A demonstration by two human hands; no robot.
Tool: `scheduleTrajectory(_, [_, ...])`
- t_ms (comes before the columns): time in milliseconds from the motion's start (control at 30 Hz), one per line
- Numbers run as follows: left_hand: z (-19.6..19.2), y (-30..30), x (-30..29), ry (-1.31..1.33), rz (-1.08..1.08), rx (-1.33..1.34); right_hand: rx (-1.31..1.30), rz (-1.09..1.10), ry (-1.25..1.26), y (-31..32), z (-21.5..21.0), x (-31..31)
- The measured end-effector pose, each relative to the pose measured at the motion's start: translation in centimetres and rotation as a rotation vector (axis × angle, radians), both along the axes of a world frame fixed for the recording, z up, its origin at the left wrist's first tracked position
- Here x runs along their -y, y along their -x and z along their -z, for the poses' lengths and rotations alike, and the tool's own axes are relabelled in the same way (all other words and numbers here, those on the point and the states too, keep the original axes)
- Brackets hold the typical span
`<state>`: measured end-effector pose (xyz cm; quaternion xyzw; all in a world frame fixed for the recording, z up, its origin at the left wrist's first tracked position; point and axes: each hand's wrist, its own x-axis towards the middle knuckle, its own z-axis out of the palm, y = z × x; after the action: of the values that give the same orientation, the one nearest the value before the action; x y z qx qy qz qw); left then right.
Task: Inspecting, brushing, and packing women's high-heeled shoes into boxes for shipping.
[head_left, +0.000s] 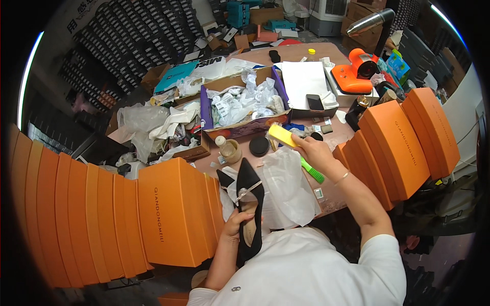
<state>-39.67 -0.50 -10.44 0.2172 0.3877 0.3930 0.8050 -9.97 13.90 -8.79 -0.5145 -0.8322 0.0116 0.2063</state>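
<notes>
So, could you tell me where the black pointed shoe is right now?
In the head view, low centre: the left hand grips the black pointed shoe, between the orange boxes and the white plastic bag.

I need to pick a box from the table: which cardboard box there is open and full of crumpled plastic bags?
The purple-sided box at the table's middle, beyond the right hand. The orange boxes on either side are all closed.

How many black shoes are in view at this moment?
1. A black pointed shoe lies over white paper at the table's near edge, held by the left hand. A second black tip beside it may be its pair; more could be hidden.
</notes>
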Motion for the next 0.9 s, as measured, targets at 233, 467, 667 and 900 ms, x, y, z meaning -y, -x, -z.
scheduleTrajectory(233, [1.0,-1.7,-1.3,0.305,-0.223,0.184,0.078,-0.219,-0.102,2.8,-0.6,3.4])
scheduleTrajectory(467, [4.7,-0.9,-0.6,0.321,-0.152,0.722,0.01,-0.142,-0.167,1.2,1.6,2.3])
scheduleTrajectory(667, [4.1,-1.5,-1.1,0.273,-0.095,0.731,-0.145,-0.365,-0.129,3.3,-1.2,7.1])
scheduleTrajectory(900, [2.0,-2.3,-2.1,0.213,-0.074,0.769,-0.141,-0.277,-0.031,1.6,-0.8,6.2])
